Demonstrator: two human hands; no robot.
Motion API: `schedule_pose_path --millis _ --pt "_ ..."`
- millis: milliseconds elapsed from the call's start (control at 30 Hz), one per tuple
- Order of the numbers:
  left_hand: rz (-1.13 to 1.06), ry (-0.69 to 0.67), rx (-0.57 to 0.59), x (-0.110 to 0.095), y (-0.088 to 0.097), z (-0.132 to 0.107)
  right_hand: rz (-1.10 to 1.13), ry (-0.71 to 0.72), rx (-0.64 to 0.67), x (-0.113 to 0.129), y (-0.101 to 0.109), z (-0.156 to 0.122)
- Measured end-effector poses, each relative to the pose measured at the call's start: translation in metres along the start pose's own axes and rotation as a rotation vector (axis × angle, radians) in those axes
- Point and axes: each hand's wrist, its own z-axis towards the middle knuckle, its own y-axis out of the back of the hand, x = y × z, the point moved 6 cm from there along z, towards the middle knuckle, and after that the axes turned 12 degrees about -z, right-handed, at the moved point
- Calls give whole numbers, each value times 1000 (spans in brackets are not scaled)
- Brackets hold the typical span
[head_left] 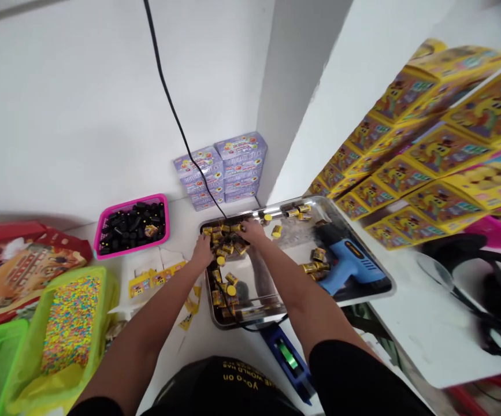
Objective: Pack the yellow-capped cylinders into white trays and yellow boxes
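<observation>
A shiny metal tray (271,306) holds many small yellow-capped jars (228,249), heaped mostly at its left end. My left hand (204,252) is at the tray's left rim, its fingers apart and touching the heap's outer side. On the heap's other side, my right hand (252,231) reaches in among the jars with fingers spread and bent, their tips partly hidden. I see nothing clearly gripped in either hand. A blue heat gun (354,263) with a black nozzle lies in the tray's right end, beside a few more jars.
A pink basket (167,219) of black pieces and a yellow-green bin (110,283) of colourful sprinkles stand left. Purple boxes (241,162) are stacked behind; yellow boxes (438,150) rise right. A black cord (170,98) hangs over the tray. A blue tape dispenser (291,364) lies near me.
</observation>
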Motion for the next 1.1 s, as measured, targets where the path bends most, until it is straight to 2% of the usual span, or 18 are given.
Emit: schedule_pose_path --millis 200,467,700,833,967,1100 --pt "20 52 96 2 -23 1 90 6 70 13 -30 -33" --pt "-46 -38 173 0 -48 -19 383 -56 95 25 -63 -83" --pt "-151 -98 176 1 -63 -26 717 -26 125 35 -72 -100" --pt "-183 -91 151 3 -64 -24 875 -69 118 45 -76 -107" --pt "-180 -48 116 5 -57 -19 911 -171 88 47 -75 -106" --pt "-173 -50 133 -1 -53 -21 823 -311 66 24 -65 -108"
